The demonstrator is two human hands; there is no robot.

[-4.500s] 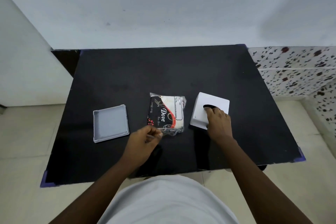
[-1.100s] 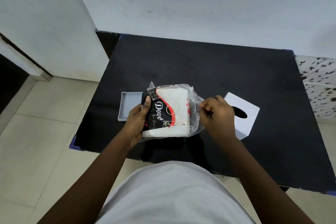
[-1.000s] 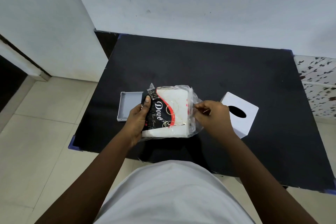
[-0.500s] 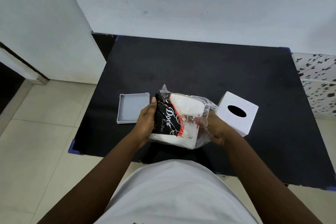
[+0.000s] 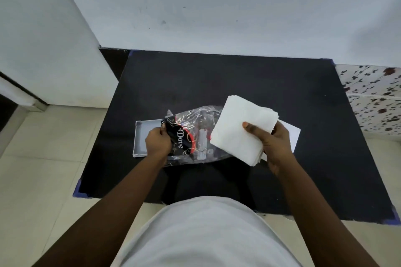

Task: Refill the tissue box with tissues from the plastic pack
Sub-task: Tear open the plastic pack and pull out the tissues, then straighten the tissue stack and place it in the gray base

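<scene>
My right hand [image 5: 276, 144] grips a thick square stack of white tissues [image 5: 236, 128], held above the table with the thumb on top. My left hand [image 5: 157, 142] pinches the left end of the clear plastic pack [image 5: 191, 134], which has a black and red "Dove" print and hangs crumpled and hollow. The white tissue box [image 5: 291, 134] stands behind my right hand, mostly hidden by the stack and the hand; its opening is out of sight.
A shallow grey lid or tray [image 5: 141, 136] lies on the black table [image 5: 238, 80] behind my left hand. A white wall runs along the table's far edge. Tiled floor lies to the left, a speckled surface [image 5: 373, 97] to the right.
The tissue stack has come out of the plastic pack to the right in my right hand. The pack, full before, now hangs limp from my left hand.
</scene>
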